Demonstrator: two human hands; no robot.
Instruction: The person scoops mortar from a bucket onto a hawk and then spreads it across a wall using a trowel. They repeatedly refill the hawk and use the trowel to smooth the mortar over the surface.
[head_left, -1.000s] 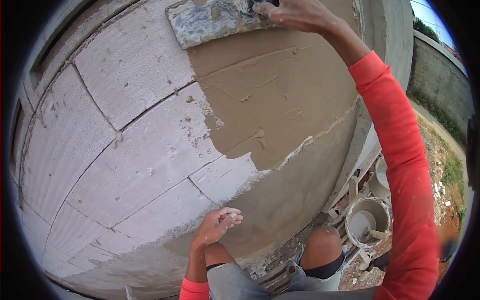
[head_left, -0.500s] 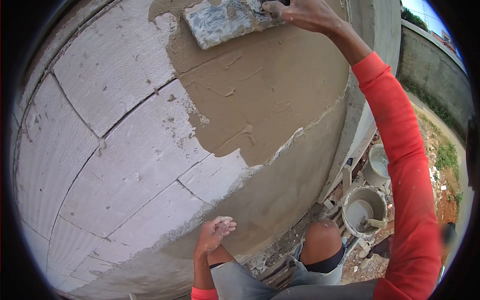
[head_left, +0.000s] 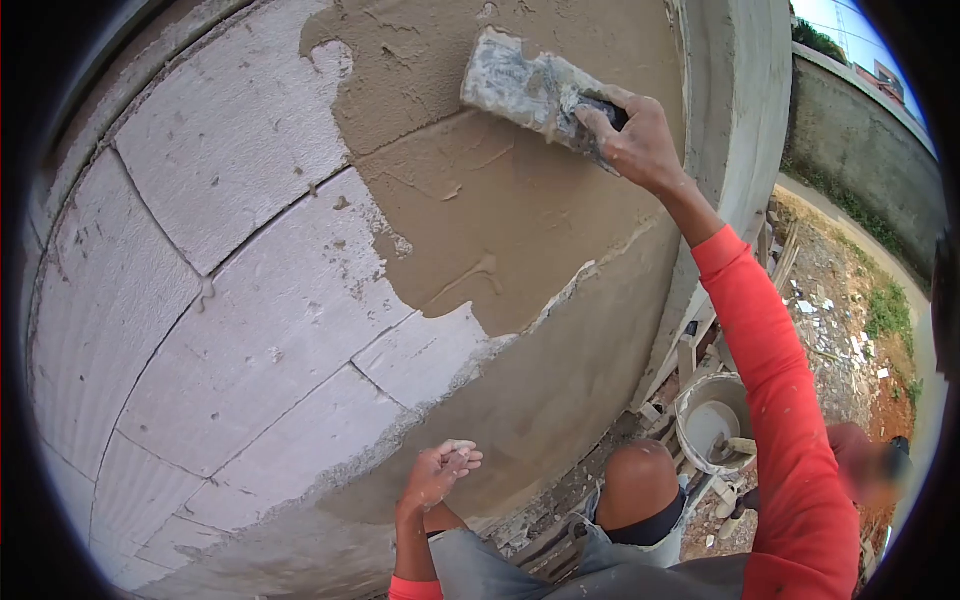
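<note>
My right hand (head_left: pixel 642 140) grips the dark handle of a plaster-smeared trowel (head_left: pixel 525 88), whose flat blade lies against the wet plaster (head_left: pixel 470 230) on the upper wall. My left hand (head_left: pixel 440 473) hangs low in front of the wall above my thigh, fingers curled together; whether anything small is in them is hidden. Pale blocks (head_left: pixel 270 330) with dark joints show to the left of the wet plaster. Below it runs a band of smoother grey plaster (head_left: pixel 530 415).
A bucket (head_left: pixel 716 425) with a tool in it stands at the lower right, near wooden pieces and rubble. A concrete column (head_left: pixel 738 130) edges the wall. Another person (head_left: pixel 850 460) is partly visible behind my right arm. Farther back stands a boundary wall (head_left: pixel 860 150).
My right hand has moved down and slightly right with the trowel, which has left the top edge of the view and turned its handle end lower. My left hand has barely shifted.
</note>
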